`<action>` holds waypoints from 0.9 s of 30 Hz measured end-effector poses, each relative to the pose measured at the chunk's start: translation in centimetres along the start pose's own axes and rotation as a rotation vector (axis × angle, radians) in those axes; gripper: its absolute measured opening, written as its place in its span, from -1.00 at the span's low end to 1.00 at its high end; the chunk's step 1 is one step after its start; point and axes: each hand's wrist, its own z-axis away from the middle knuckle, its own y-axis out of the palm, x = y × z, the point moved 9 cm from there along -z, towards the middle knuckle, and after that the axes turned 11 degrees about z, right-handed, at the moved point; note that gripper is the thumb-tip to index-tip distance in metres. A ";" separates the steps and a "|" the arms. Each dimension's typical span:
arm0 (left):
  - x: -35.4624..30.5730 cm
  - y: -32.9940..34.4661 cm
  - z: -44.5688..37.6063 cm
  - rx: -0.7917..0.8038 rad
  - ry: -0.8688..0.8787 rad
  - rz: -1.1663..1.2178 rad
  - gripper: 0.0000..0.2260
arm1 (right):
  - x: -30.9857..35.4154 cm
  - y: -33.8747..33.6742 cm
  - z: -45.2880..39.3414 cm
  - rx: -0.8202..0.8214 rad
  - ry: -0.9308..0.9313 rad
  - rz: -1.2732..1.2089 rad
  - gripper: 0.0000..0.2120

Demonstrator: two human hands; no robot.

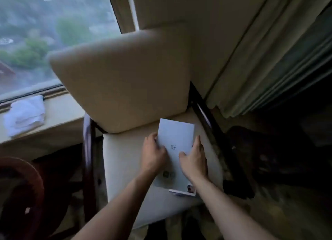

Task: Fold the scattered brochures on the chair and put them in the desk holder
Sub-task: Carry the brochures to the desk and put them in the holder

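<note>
Head view showed two bare forearms reaching forward over the cream seat of the chair [125, 149], where the left hand [153, 154] and the right hand [195, 158] lay flat on a pale brochure [177, 131], fingers spread apart and pressing along its two long edges rather than pinching it. Under its near end a second brochure [183, 192] poked out, both lying on the seat toward its right side, just before the padded backrest. Farther off, a folded white towel [25, 114] rested on the windowsill [59, 113] to the left, with green curtains [269, 68] hanging at right.
</note>
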 end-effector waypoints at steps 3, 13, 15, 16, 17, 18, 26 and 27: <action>3.6 4.5 0.5 -0.035 0.004 -0.030 -0.72 | -5.9 4.0 -1.2 0.099 0.115 -0.260 -0.29; 11.1 14.8 2.7 0.355 0.311 -0.335 -0.61 | -16.1 14.5 -5.8 0.248 0.477 -0.670 -0.81; 13.9 15.6 1.3 0.406 0.316 -0.483 -0.47 | -16.6 15.2 -8.1 0.226 0.399 -0.515 -0.82; 15.5 16.3 0.6 0.451 0.294 -0.558 -0.39 | -16.8 15.0 -9.3 0.169 0.339 -0.366 -0.81; 17.2 17.0 0.0 0.484 0.263 -0.625 -0.31 | -16.8 14.4 -10.2 0.081 0.273 -0.171 -0.80; 18.6 17.5 -0.7 0.494 0.236 -0.677 -0.25 | -16.7 13.6 -10.7 -0.026 0.206 0.036 -0.78; 20.1 18.2 -1.8 0.272 0.243 -0.427 0.00 | -18.2 13.3 -9.6 -0.295 0.178 0.212 -0.08; 20.8 18.5 -1.9 0.287 0.183 -0.414 0.05 | -19.0 13.6 -9.7 -0.271 0.210 0.175 -0.06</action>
